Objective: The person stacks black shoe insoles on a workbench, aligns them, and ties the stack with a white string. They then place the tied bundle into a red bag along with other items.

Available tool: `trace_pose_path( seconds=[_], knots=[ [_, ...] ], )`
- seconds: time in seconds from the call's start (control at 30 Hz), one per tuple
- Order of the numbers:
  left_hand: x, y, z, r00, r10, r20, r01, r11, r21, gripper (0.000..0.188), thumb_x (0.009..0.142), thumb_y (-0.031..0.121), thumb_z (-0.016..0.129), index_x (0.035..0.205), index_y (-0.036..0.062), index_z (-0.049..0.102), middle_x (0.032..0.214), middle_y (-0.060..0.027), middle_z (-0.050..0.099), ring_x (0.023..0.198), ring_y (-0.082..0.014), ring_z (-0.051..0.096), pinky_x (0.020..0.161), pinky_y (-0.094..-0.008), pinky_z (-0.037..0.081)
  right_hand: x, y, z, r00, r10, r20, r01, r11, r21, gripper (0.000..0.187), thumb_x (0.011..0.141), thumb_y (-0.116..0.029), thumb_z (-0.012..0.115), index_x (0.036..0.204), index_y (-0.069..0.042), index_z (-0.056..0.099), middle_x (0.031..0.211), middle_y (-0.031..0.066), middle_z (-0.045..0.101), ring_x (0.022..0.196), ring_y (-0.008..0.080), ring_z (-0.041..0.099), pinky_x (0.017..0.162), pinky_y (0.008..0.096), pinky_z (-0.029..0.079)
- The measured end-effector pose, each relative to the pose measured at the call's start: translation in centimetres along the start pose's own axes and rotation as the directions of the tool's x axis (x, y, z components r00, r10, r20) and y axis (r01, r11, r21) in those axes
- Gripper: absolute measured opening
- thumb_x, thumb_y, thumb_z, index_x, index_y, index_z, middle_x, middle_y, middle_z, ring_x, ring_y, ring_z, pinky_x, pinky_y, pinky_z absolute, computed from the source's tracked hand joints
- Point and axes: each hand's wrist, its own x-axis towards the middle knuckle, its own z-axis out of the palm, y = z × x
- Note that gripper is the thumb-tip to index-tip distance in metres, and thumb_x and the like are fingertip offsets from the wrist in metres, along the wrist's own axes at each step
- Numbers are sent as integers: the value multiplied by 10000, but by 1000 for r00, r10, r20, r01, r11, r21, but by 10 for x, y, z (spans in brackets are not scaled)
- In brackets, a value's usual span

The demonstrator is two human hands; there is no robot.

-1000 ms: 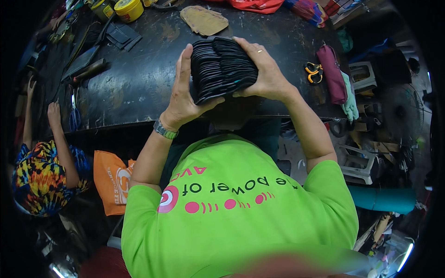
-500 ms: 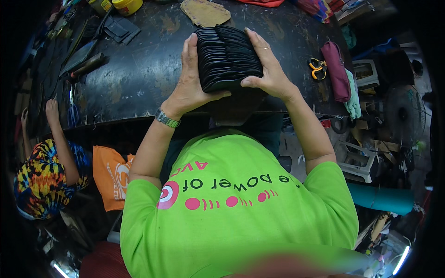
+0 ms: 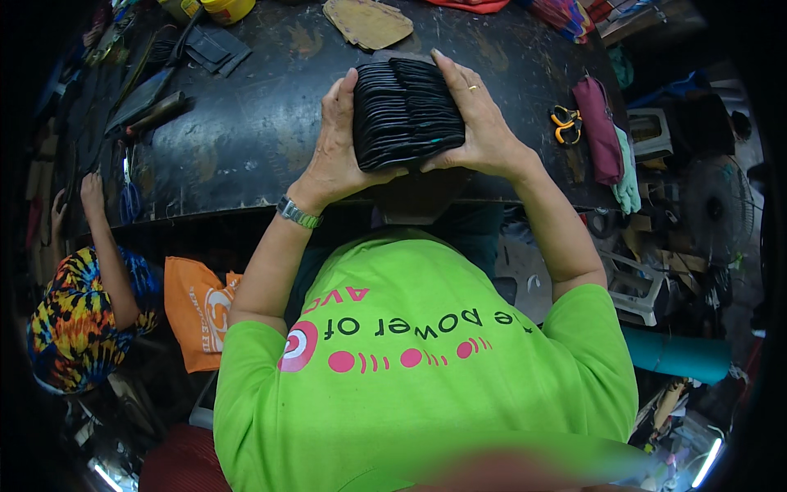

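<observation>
Between my two hands is a thick stack of thin black pieces, pressed together in two side-by-side rows, held at the near edge of the dark worktable. What the pieces are I cannot make out; they look like flat leather-like parts. My left hand grips the stack's left side, its thumb under the near lower edge. On the right side my right hand clasps it, fingers along the far corner and thumb at the near bottom edge. A yellowish-tan flat piece lies just beyond the stack.
At right lie orange-handled pliers, a maroon pouch and a pale green glove. Blue-handled scissors, black flat pieces and a yellow tub are at left. A co-worker's hand rests at the table's left edge.
The stack has come slightly nearer to me and tilted a little, with both hands keeping hold. My right thumb has slid lower, to the stack's bottom edge.
</observation>
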Motion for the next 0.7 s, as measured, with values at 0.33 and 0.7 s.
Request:
trace_pose_path(
  seconds=[0.33, 0.7],
  knots=[
    [16, 25, -19, 993, 102, -65, -99, 994, 53, 1344, 536, 327, 976, 1577, 57, 170, 1392, -162, 428, 1315, -320, 449, 1099, -418, 411, 20, -15, -19, 996, -7, 92, 12, 999, -48, 1289, 468, -300, 939, 1555, -98, 276, 1406, 217, 475, 1300, 383, 468, 1119, 451, 366],
    [-1, 12, -11, 999, -34, 14, 36, 988, -151, 1405, 513, 307, 984, 1588, 131, 96, 1391, -154, 396, 1299, -345, 438, 1117, -460, 394, 14, -25, -9, 989, 31, 147, -31, 1000, -2, 1139, 536, -280, 902, 1495, -83, 322, 1366, 221, 492, 1272, 411, 472, 1101, 461, 381]
  ],
)
